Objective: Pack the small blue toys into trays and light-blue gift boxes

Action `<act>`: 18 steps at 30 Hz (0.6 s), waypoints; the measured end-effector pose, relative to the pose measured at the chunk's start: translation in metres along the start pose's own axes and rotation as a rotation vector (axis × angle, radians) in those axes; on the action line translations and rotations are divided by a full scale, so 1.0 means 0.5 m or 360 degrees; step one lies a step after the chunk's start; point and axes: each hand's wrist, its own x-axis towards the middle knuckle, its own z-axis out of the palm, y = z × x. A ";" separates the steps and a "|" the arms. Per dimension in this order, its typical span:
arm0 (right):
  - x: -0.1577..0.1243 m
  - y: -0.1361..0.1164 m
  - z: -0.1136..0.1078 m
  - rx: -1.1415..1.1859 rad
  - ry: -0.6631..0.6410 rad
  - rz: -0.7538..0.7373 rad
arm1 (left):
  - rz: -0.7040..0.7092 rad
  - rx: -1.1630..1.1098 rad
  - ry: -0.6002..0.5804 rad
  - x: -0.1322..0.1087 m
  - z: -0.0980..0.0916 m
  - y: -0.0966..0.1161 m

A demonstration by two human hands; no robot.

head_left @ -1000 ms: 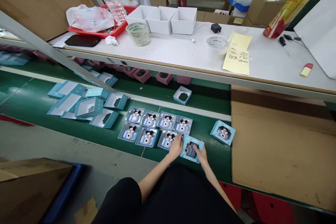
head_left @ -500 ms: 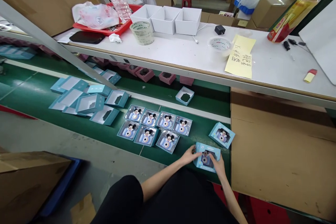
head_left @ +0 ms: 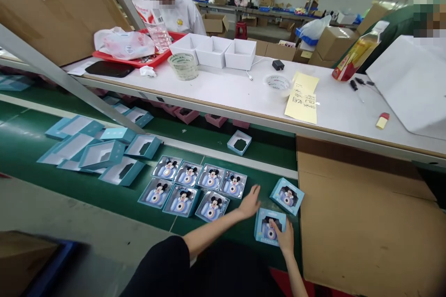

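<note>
My right hand [head_left: 286, 237] grips the right side of a light-blue window box [head_left: 259, 231], its thumb over the front where a Mickey Mouse toy camera shows. Just beyond it, a second closed blue box [head_left: 287, 196] lies tilted on the green surface. My left hand [head_left: 249, 203] is off the boxes, fingers stretched out and holding nothing. To its left lie several toy cameras in clear-topped trays [head_left: 212, 205], set in two rows. One empty blue window lid [head_left: 239, 142] lies farther back.
More blue window lids [head_left: 102, 154] are piled at the left. Across the back runs a white shelf [head_left: 223, 90] with tape rolls, white boxes and a bottle [head_left: 358, 53]. A large cardboard sheet [head_left: 362, 227] borders the right side. A person [head_left: 184, 11] sits behind the shelf.
My left hand has let go of the blue box and moved up and away, fingers extended. My right hand still holds the box. The camera view has tilted upward.
</note>
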 end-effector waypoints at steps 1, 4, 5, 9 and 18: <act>0.006 0.005 -0.017 -0.0032 0.0028 0.0029 | 0.0140 -0.0035 0.0121 0.060 -0.049 0.015; 0.019 0.023 -0.074 -0.0133 0.0272 0.0083 | -0.0136 -0.0185 0.0433 0.235 -0.211 0.050; 0.021 0.026 -0.090 -0.0142 0.0392 0.0073 | -0.0201 -0.0220 0.0478 0.279 -0.256 0.055; 0.011 0.002 -0.117 -0.0009 0.0643 0.0117 | -0.0393 -0.0405 0.0470 0.340 -0.327 0.046; 0.015 -0.301 -0.028 0.0913 0.0040 0.0249 | -0.0366 -0.1344 0.0106 0.096 -0.321 0.041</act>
